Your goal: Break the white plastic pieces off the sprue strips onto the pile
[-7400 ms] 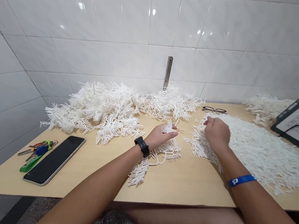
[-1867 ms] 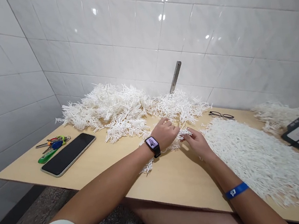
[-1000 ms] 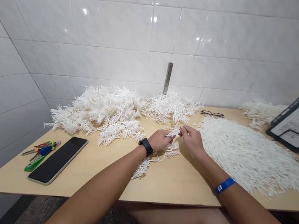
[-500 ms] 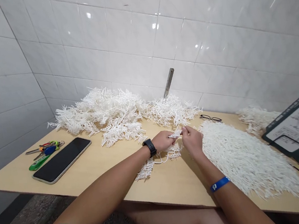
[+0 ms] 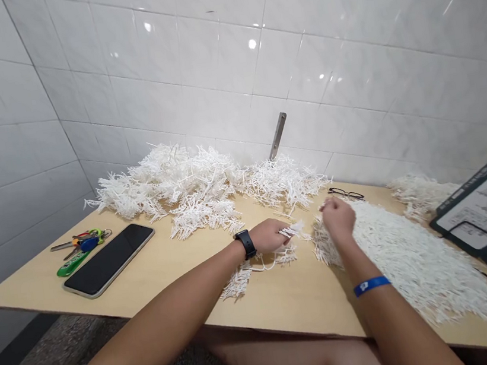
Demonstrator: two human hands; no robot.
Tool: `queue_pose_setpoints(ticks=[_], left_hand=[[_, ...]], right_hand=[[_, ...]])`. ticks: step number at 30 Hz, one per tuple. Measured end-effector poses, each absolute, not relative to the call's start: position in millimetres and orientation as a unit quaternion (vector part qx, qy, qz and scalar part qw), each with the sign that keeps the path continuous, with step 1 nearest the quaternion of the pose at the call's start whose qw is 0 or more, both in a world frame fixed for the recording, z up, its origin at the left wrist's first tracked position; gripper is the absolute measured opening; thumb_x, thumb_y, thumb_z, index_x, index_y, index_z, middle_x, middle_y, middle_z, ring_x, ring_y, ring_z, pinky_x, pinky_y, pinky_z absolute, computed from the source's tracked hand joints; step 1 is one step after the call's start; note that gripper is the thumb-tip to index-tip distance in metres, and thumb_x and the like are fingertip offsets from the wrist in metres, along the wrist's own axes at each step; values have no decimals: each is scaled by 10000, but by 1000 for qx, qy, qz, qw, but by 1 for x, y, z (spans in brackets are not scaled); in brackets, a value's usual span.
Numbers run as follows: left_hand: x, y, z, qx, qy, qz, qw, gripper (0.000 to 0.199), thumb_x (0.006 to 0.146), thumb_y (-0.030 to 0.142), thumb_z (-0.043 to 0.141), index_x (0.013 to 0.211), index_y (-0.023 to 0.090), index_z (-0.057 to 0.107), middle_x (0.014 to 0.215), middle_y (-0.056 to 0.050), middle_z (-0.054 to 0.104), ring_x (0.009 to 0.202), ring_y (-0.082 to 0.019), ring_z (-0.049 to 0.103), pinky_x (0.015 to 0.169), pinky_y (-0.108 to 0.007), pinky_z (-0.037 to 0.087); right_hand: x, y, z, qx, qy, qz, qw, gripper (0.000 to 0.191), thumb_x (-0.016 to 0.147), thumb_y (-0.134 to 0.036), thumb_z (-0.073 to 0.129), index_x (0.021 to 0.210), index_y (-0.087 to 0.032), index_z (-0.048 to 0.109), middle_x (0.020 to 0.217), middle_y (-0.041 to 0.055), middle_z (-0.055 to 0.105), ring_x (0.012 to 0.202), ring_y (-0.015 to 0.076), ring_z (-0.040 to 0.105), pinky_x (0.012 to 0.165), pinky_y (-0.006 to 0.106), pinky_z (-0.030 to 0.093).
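Head view: since the preceding frame, the right hand (image 5: 338, 216) had moved away from the left hand (image 5: 268, 236) towards the table's right end, and the two were apart. It was raised over the left border of the flat pile of white pieces (image 5: 406, 257). Its fingers were curled in tightly; whether they enclosed anything could not be told. The left hand had barely shifted. Its fingers were gripping a white branching sprig (image 5: 293, 230), whose tips projected towards the right hand, over the middle of the table (image 5: 286, 305). In my judgement, the joint handling of that sprig had been broken off, at least briefly, with the sprig left in the left hand.

Loose white sprigs (image 5: 237, 282) lay beneath and beside the left wrist, towards the near edge. A large tangled heap (image 5: 162, 178) and a smaller heap (image 5: 285, 180) occupied the far edge, against the tiled wall (image 5: 209, 61). Eyeglasses (image 5: 347, 194) lay by the far edge, behind the flat pile. A smartphone (image 5: 110, 260) and a bunch of keys (image 5: 83, 242) lay near the left edge; a printed box (image 5: 484, 207) leaned at the right end.
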State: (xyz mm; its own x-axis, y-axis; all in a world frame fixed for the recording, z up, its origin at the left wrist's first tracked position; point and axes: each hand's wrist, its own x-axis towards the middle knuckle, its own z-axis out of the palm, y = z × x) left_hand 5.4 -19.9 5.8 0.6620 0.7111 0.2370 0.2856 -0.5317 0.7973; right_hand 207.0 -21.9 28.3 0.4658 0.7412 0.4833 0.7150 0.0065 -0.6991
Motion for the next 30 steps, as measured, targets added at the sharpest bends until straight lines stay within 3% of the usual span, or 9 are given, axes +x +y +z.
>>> queue_pose_setpoints(ticks=[4,8,13,16,20,22,25,28,30], left_hand=[[-1,-9,-3,765,343,329,435,311,833,377,457,649,154,573,500,29,493,497,-100,450,555,-230,353],[-4,5,-10,689,362,388,493,373,849,438,431,697,138,591,494,31,491,484,-91,447,556,-221,371],[-7,5,-10,684,314,367,547,417,858,460,427,722,123,632,500,15,522,495,-88,445,544,-218,346],[-7,2,-6,674,324,351,563,411,858,430,417,692,123,633,486,12,522,481,-87,436,531,-220,335],[-5,-2,-2,670,348,338,562,403,849,418,423,660,126,627,472,14,514,459,-81,416,511,-218,322],[-4,-4,0,671,348,343,558,406,842,431,435,656,125,625,472,12,513,465,-81,429,516,-217,332],[-3,-6,0,675,340,347,555,418,832,473,465,684,118,628,487,11,524,478,-84,453,535,-218,359],[-2,-9,1,678,341,344,553,432,818,508,486,708,115,628,502,11,531,477,-85,456,525,-220,368],[-1,-11,2,680,343,345,549,421,809,507,499,675,122,605,503,12,526,479,-85,456,518,-218,372]], right_hand=[[241,-22,23,-724,-500,-7,476,271,829,-286,382,730,-200,619,681,67,625,613,213,487,607,319,315],[247,-22,12,-702,-556,-16,445,296,784,-232,380,847,-178,664,806,91,657,734,239,540,677,333,362],[249,-16,4,-667,-601,-11,440,455,685,-124,371,1046,-141,648,967,104,657,781,216,579,769,338,403],[251,-16,3,-667,-617,-42,416,397,657,-100,369,914,-166,664,1017,96,654,820,216,574,778,338,392],[243,-22,8,-663,-620,-42,417,237,664,-103,373,656,-190,594,831,62,664,799,215,571,769,337,378],[231,-26,12,-639,-631,4,439,230,724,-142,388,695,-189,612,811,53,668,758,206,574,729,322,393],[206,-33,17,-582,-668,107,451,281,852,-310,424,908,-187,669,883,60,693,778,208,596,697,306,420],[183,-39,18,-532,-711,184,421,432,882,-483,446,1110,-179,652,1020,84,697,850,210,615,738,303,442],[172,-42,16,-513,-736,208,391,475,878,-527,458,1139,-175,643,1033,85,696,841,201,617,744,295,444]])
